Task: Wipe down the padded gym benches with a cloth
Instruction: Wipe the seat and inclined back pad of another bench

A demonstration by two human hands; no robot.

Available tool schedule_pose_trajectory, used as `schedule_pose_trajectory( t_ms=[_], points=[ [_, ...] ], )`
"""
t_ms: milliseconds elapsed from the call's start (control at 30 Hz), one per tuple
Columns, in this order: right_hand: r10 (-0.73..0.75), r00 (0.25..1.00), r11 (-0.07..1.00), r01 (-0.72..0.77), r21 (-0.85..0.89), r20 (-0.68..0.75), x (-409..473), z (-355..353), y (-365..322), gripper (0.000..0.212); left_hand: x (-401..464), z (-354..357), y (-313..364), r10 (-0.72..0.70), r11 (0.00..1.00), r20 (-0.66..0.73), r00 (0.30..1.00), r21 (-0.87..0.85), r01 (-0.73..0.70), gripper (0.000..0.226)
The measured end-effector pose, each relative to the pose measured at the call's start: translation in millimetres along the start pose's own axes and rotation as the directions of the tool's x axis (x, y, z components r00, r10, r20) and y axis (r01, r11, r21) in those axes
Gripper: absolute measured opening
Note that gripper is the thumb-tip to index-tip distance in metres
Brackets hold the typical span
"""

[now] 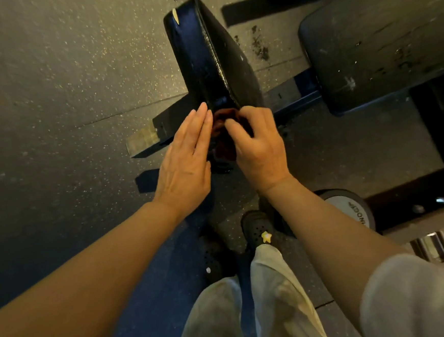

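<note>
Cloth (222, 131) between both hands' fingers (235, 128)

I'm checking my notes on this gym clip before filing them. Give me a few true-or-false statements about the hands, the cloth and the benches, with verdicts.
1. The right hand grips a dark red cloth. True.
2. The left hand is clenched in a fist. False: its fingers are straight, beside the cloth.
3. The cloth is at the near end of the narrow black pad. True.
4. The cloth lies on the wide bench at the right. False: nothing rests there.
5. The narrow pad has a tear at its far corner. True.
</note>
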State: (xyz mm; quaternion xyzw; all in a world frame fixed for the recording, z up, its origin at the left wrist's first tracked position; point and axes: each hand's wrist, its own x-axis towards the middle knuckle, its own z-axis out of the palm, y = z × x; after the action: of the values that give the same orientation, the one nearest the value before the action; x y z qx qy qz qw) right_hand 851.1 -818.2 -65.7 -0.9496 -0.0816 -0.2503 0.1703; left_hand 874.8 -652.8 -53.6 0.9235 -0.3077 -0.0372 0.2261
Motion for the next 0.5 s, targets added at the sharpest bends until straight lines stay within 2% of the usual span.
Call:
schedule_pose_trajectory(
  t_ms=[67,167,233,333,433,500],
  points=[
    [0.089,0.996,0.995,-0.089,-0.035,0.009,-4.8,7.1,6.0,0.009,-1.1,-0.7,-3.5,0.029,0.999,0.012,1.0,0.044,-0.03,0.079],
    [0.305,0.951,0.952,-0.305,0.002,0.043,-24.1,6.1,0.5,0.012,-5.2,-1.7,-8.5,0.08,0.989,0.022,0.997,0.121,-0.082,0.08],
    [0.322,0.947,0.945,-0.322,0.057,0.011,-31.6,1.8,-11.0,0.017,-4.9,-1.7,-8.2,0.132,0.978,0.038,0.991,0.157,-0.136,0.08],
    [0.248,0.968,0.965,-0.244,0.096,-0.027,-24.8,0.2,-15.2,0.018,2.5,-3.2,-7.6,0.188,0.957,0.042,0.981,0.216,-0.192,0.081],
    [0.335,0.942,0.938,-0.336,0.078,0.035,-18.9,11.2,1.0,0.012,8.5,-3.7,-12.0,0.207,0.916,0.092,0.974,0.332,-0.226,0.088],
    [0.43,0.899,0.895,-0.437,0.086,0.088,-23.8,16.8,5.1,0.013,9.9,-6.2,-14.6,0.214,0.886,0.127,0.969,0.393,-0.247,0.091]
  ],
)
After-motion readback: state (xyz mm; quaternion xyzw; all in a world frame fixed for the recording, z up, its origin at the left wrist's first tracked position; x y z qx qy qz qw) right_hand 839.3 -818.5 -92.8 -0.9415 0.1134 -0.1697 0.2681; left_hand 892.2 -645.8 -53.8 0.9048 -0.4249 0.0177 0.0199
